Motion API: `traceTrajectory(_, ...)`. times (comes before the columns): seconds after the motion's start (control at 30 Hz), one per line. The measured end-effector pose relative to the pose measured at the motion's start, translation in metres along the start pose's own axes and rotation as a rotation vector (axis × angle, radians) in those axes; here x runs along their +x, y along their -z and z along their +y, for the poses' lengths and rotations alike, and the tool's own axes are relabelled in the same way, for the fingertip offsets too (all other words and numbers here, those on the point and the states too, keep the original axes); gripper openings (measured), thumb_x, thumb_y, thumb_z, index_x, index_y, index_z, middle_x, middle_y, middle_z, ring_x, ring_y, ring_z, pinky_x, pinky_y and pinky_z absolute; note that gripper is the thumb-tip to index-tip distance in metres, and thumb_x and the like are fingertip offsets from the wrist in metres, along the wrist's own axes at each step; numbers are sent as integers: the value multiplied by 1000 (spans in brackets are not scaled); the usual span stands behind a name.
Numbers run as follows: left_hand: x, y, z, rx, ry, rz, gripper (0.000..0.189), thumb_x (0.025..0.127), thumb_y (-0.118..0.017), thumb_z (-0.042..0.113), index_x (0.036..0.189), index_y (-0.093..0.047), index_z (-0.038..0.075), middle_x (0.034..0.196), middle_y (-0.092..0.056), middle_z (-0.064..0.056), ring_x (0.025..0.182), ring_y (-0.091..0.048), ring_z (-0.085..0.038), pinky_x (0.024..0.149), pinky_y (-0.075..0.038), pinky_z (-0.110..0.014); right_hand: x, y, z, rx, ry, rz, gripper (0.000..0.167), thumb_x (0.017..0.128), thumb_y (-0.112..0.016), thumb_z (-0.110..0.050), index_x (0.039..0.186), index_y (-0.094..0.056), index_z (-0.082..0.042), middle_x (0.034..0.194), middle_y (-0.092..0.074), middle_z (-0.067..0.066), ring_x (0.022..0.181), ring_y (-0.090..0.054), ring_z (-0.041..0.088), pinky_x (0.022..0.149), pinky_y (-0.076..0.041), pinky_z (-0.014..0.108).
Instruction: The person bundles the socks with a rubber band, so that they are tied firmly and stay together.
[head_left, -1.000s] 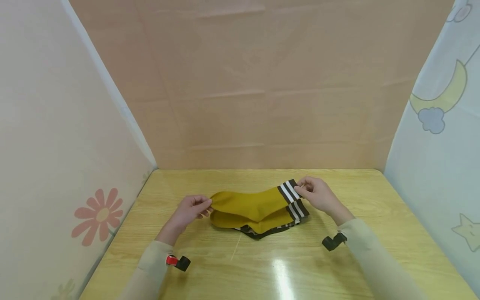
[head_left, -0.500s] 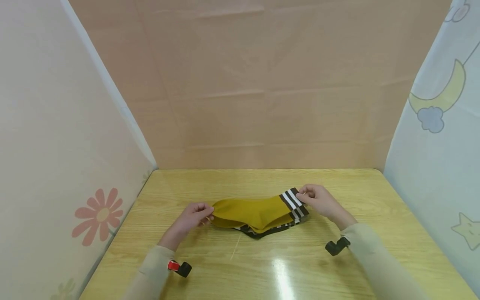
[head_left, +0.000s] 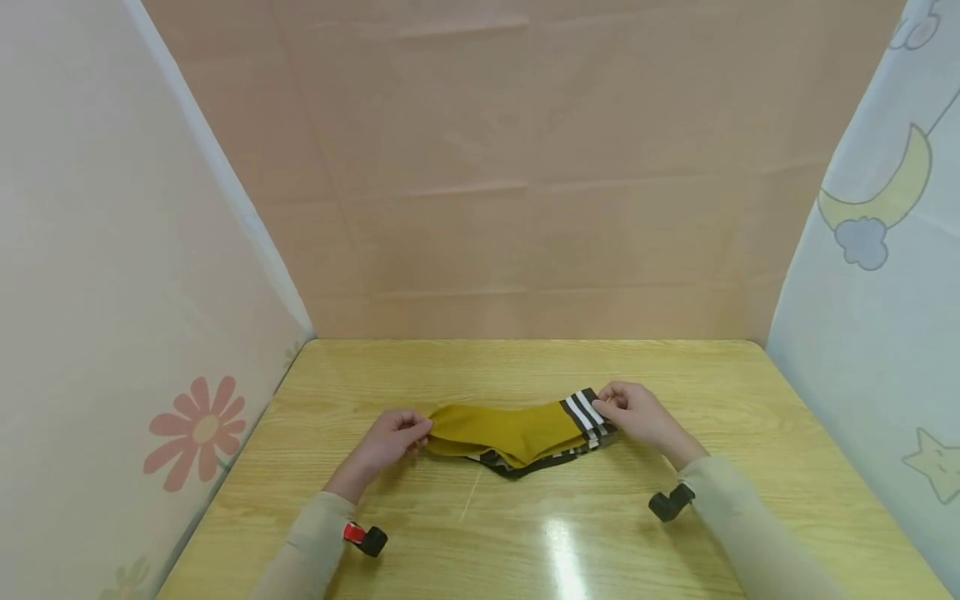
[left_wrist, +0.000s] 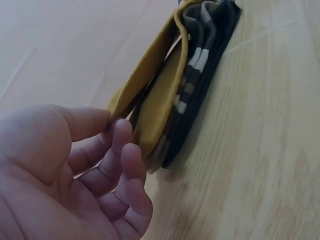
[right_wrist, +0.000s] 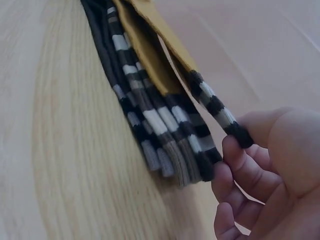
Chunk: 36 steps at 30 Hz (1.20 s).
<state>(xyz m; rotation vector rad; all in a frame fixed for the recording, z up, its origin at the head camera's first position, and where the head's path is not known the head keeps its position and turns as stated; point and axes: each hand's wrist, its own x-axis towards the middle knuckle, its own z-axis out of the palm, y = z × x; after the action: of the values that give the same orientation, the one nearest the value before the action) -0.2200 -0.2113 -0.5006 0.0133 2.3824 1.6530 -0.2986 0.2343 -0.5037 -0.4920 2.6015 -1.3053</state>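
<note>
A mustard-yellow sock [head_left: 495,425] with a black-and-white striped cuff [head_left: 582,413] is stretched between both hands. At its toe end, my left hand [head_left: 392,437] pinches the fabric between thumb and forefinger. The cuff's end is pinched by my right hand [head_left: 636,413], clear of the layers below in the right wrist view. Under it lies another yellow sock [left_wrist: 159,107], and beneath that a stack of dark socks [right_wrist: 135,107], some with brown and white stripes. In the head view the upper sock covers most of the stack.
The stack lies on a light wood-grain table [head_left: 480,542]. A plain tan backdrop [head_left: 525,167] rises behind the table's far edge. Patterned cloth walls stand at the left [head_left: 112,250] and right [head_left: 900,333].
Both hands have lowered the upper yellow sock toward the stack, bringing it nearer to the camera. The lower yellow sock is now mostly covered. Both pinches have stayed in place.
</note>
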Motion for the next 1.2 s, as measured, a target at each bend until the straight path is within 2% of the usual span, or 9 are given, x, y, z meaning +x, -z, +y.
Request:
traceTrajectory(0.17,3,-3,-5,44,-30,14,24,108,-62,22,103,-70,0,88,-67,-10,74,-57,-16,64,-48,-27,-1,-2,3,-34,3,19,20,105,-67,-24,108,-68,-4,79,-63,4,71,-54,16,63,-45,30)
traceTrajectory(0.3,7,-5,-8,88,-62,37,22,107,-64,19,99,-70,0,83,-65,-12,73,-57,-17,65,-51,-28,-2,-4,5,-89,3,37,19,105,-67,-23,107,-68,-5,90,-68,3,80,-59,17,70,-49,31)
traceTrajectory(0.4,8,-5,-10,121,-60,58,19,106,-65,18,95,-71,3,80,-64,-10,72,-57,-17,65,-50,-27,-3,-6,6,-119,12,37,19,105,-68,-23,107,-68,-4,95,-70,3,86,-61,16,75,-51,32)
traceTrajectory(0.7,7,-6,-14,234,-65,99,18,103,-69,18,89,-73,8,78,-66,-3,73,-55,-16,67,-46,-27,-6,-9,6,-144,34,40,19,104,-68,-24,106,-68,-5,93,-70,2,83,-61,15,74,-50,32)
traceTrajectory(1.2,6,-7,-15,245,-45,114,20,102,-69,17,85,-74,9,75,-65,-2,69,-53,-14,63,-43,-27,-6,-11,9,-171,24,44,20,104,-68,-24,107,-67,-5,94,-71,2,85,-62,14,76,-51,35)
